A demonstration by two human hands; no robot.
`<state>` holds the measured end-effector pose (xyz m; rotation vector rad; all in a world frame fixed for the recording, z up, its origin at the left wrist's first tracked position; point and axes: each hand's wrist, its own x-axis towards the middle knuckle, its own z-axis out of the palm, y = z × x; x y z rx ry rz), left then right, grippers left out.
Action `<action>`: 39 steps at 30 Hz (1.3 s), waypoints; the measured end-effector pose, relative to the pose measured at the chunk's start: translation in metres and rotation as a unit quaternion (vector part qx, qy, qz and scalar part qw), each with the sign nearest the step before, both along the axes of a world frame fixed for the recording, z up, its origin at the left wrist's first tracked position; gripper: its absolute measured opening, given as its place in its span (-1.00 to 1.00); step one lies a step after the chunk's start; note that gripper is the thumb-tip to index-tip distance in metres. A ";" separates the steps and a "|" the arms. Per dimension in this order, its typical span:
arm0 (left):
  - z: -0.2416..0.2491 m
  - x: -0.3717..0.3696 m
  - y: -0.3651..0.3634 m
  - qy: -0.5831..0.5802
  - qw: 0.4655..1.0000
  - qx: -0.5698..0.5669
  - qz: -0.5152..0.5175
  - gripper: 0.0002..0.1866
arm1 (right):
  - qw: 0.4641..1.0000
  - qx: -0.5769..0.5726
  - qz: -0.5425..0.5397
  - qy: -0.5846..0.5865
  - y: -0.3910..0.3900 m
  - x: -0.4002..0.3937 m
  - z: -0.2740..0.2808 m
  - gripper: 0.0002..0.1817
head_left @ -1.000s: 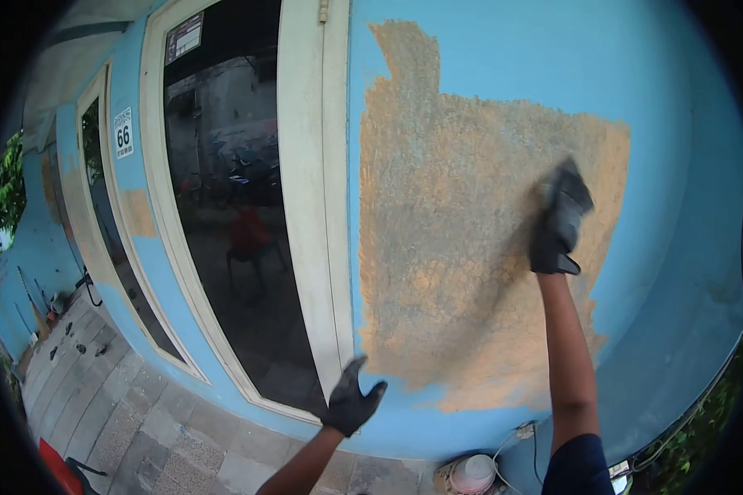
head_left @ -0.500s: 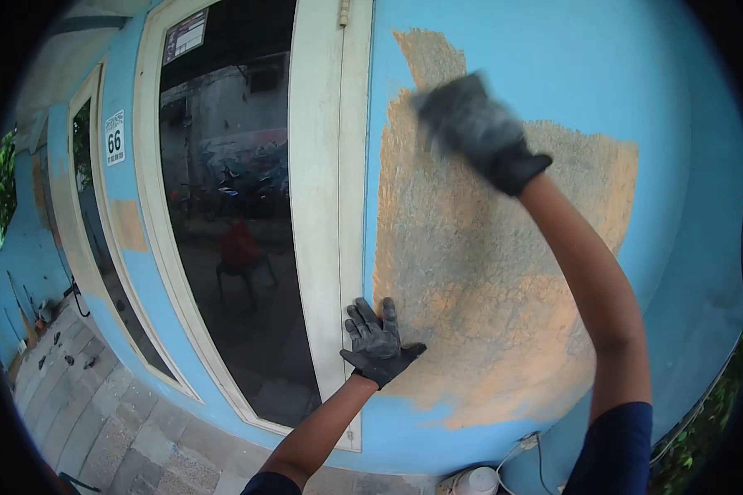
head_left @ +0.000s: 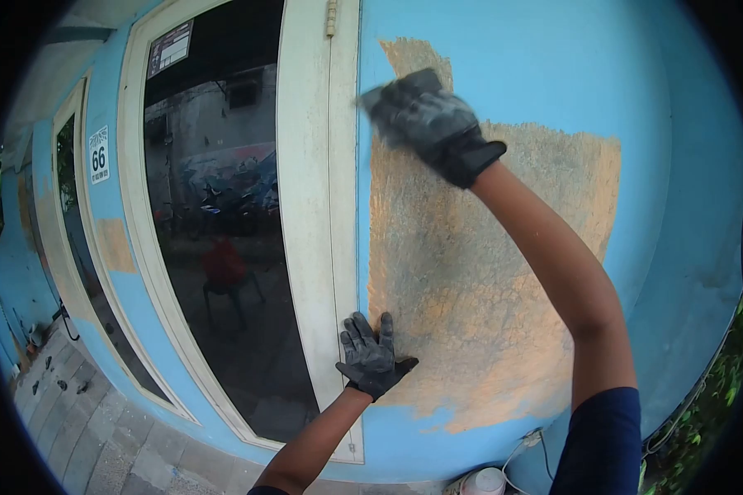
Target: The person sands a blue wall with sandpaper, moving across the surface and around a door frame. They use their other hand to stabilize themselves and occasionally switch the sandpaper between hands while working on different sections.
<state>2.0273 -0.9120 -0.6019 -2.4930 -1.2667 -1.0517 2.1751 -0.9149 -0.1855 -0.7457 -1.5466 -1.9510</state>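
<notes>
In a dark grey work glove, my right hand (head_left: 425, 120) is at the upper left of a bare patch (head_left: 487, 247), where the blue wall (head_left: 553, 66) shows rough tan and grey plaster. Its fingers are curled and smeared by motion against the wall beside the door frame. A thin dark edge shows past the fingertips, but what the hand grips cannot be made out. Lower down, my left hand (head_left: 370, 356), gloved alike, lies flat with fingers spread, across the edge of the cream door frame (head_left: 326, 247) and the patch's lower left.
A dark glass door pane (head_left: 223, 206) stands left of the patch. Near the wall's foot are a white bucket (head_left: 483, 481) and a cable with a socket box (head_left: 532, 437). Grey paving (head_left: 99, 421) lies at lower left, and green plants (head_left: 706, 412) at lower right.
My right hand has swept left across the wall to the door frame's side. My left hand stays planted in place. The whole view has shifted slightly.
</notes>
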 end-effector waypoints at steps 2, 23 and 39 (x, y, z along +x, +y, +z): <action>-0.004 0.002 0.003 -0.005 1.000 0.008 0.001 0.33 | 0.967 -0.052 -0.178 0.174 -0.012 0.013 0.017 -0.77; -0.008 0.003 0.011 -0.036 0.998 0.052 -0.017 0.29 | 0.962 -0.079 -0.180 0.188 0.014 -0.036 0.032 -0.68; -0.012 0.003 0.010 -0.042 0.997 0.060 -0.015 0.28 | 0.960 -0.040 -0.059 0.272 0.029 -0.030 0.057 -0.76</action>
